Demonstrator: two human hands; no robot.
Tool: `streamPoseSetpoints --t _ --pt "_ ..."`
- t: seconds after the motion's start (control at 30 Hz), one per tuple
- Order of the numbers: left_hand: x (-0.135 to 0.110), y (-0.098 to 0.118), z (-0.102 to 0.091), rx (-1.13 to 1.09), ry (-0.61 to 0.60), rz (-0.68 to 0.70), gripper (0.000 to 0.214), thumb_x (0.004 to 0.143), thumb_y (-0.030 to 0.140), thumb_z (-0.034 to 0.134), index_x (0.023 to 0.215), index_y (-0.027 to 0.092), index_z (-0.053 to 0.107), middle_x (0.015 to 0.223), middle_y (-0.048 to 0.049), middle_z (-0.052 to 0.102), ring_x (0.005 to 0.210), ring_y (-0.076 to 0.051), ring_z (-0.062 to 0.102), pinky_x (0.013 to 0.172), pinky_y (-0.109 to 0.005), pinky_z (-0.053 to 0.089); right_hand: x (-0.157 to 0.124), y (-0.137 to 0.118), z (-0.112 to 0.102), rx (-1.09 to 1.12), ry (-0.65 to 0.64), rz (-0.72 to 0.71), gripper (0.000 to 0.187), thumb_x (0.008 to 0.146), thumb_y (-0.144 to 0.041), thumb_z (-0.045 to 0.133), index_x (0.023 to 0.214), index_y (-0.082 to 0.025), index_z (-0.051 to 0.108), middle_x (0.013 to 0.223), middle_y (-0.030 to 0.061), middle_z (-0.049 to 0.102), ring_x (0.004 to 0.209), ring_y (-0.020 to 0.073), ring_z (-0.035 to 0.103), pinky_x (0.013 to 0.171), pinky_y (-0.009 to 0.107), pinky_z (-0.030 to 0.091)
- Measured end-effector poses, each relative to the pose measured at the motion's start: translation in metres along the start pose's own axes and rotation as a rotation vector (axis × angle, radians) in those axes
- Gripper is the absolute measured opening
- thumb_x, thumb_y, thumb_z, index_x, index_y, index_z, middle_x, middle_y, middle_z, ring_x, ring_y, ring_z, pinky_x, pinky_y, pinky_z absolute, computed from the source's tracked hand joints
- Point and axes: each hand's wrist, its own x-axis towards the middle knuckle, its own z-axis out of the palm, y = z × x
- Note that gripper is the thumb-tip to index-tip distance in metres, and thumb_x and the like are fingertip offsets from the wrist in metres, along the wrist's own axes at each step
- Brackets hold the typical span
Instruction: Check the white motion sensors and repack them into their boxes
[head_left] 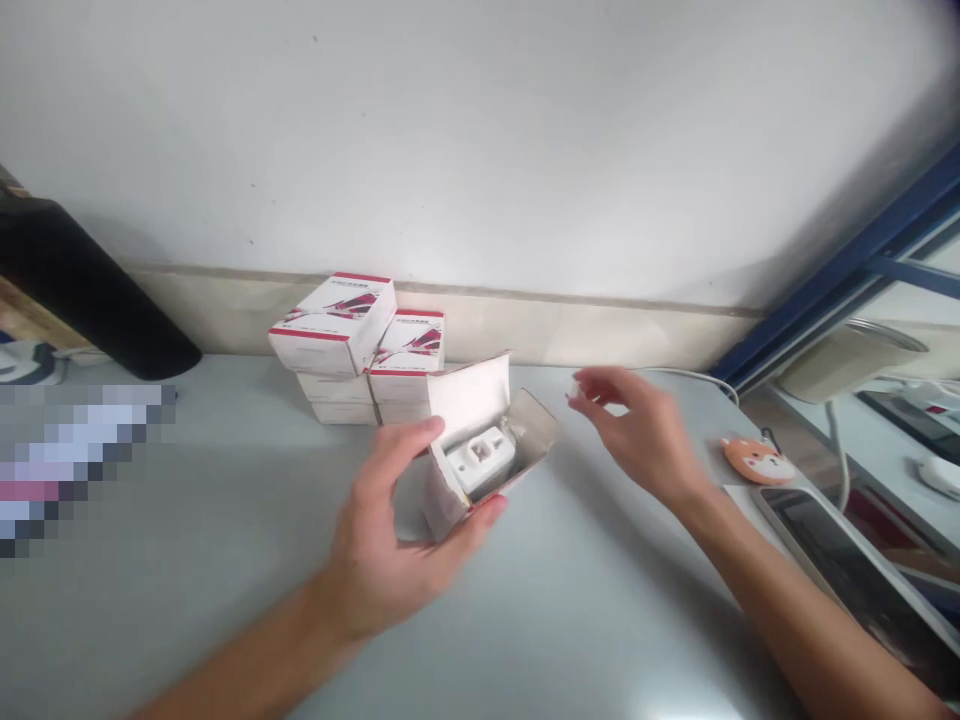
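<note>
My left hand (390, 535) grips a small cardboard box (444, 500) with its lid flap up, thumb on the near side and fingers on the far left. Inside the box lies a white rectangular device (480, 460) with a square recess in its face. A bit of clear plastic seems to sit behind it. To the right of the box and apart from it, my right hand (630, 420) is closed in a pinch. A small white piece (575, 388) shows at its fingertips, too small to name.
Several white and red boxes (337, 315) are stacked against the wall. A black cylinder (97, 290) leans at the left, near a blurred-out patch (67, 460). At the right are an orange animal-faced case (757, 461), a dark-screened phone or tablet (847, 570) and a blue frame (847, 265).
</note>
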Motion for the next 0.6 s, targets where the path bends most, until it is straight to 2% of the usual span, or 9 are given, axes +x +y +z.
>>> streamPoseSetpoints --t 0.07,0.13,0.17,0.23,0.33,0.4,0.5,0.6 --pt "-0.003 0.0 0.0 0.017 -0.002 0.021 0.078 0.074 0.023 0.09 0.144 0.03 0.055 0.113 -0.0092 0.07 0.091 -0.026 0.07 0.076 -0.046 0.064 -0.008 -0.031 -0.016 0.054 0.137 -0.172 0.008 0.094 -0.028 0.074 0.102 -0.026 0.076 0.1 0.004 0.077 0.085 0.0216 0.075 0.08 0.038 0.062" --pt "-0.005 0.003 0.0 0.029 -0.02 0.068 0.085 0.073 0.02 0.091 0.148 0.03 0.052 0.108 -0.0071 0.07 0.087 -0.024 0.069 0.072 -0.043 0.064 -0.021 -0.058 -0.028 0.018 0.267 -0.404 0.023 0.093 -0.014 0.073 0.108 -0.03 0.077 0.107 0.0039 0.077 0.091 0.0223 0.075 0.081 0.038 0.062" --pt "-0.005 0.005 0.0 0.034 -0.033 0.087 0.088 0.073 0.019 0.091 0.15 0.03 0.051 0.105 -0.0062 0.069 0.085 -0.023 0.068 0.069 -0.041 0.064 -0.028 -0.067 -0.032 -0.011 0.252 -0.535 0.032 0.092 -0.009 0.072 0.114 -0.031 0.078 0.108 0.0039 0.077 0.093 0.0227 0.075 0.081 0.037 0.062" --pt "-0.004 0.009 -0.001 0.039 -0.068 0.12 0.089 0.074 0.02 0.09 0.153 0.03 0.049 0.1 -0.0057 0.069 0.083 -0.023 0.067 0.063 -0.038 0.063 -0.038 -0.075 -0.032 -0.064 0.211 -0.672 0.043 0.092 -0.001 0.065 0.124 -0.028 0.076 0.112 0.0058 0.077 0.097 0.0235 0.074 0.082 0.037 0.062" --pt "-0.002 0.016 -0.002 0.08 -0.09 0.176 0.085 0.077 0.021 0.087 0.153 0.029 0.05 0.099 -0.007 0.068 0.084 -0.024 0.068 0.062 -0.038 0.064 -0.042 -0.072 -0.027 -0.107 0.131 -0.737 0.054 0.091 0.005 0.06 0.138 -0.02 0.069 0.114 0.0082 0.076 0.102 0.0242 0.072 0.085 0.038 0.06" --pt "0.0 0.018 -0.003 0.141 -0.098 0.231 0.084 0.076 0.021 0.088 0.152 0.026 0.052 0.101 -0.0084 0.067 0.085 -0.024 0.069 0.061 -0.037 0.065 -0.039 -0.069 -0.026 -0.132 0.089 -0.762 0.056 0.094 0.003 0.058 0.145 -0.018 0.062 0.115 0.0081 0.077 0.104 0.0244 0.071 0.086 0.039 0.059" --pt "0.0 0.019 -0.003 0.202 -0.088 0.284 0.078 0.078 0.025 0.087 0.149 0.023 0.054 0.102 -0.0102 0.065 0.084 -0.024 0.069 0.057 -0.036 0.065 -0.035 -0.073 -0.032 -0.174 -0.011 -0.801 0.051 0.101 -0.005 0.051 0.15 -0.018 0.057 0.116 0.0085 0.078 0.113 0.0255 0.071 0.088 0.04 0.058" --pt "0.001 0.019 -0.003 0.219 -0.08 0.299 0.073 0.079 0.026 0.085 0.145 0.024 0.055 0.1 -0.0099 0.065 0.082 -0.024 0.069 0.056 -0.035 0.064 -0.034 -0.082 -0.04 -0.199 -0.077 -0.834 0.045 0.105 -0.012 0.049 0.148 -0.019 0.059 0.112 0.0085 0.079 0.115 0.026 0.072 0.088 0.04 0.06"
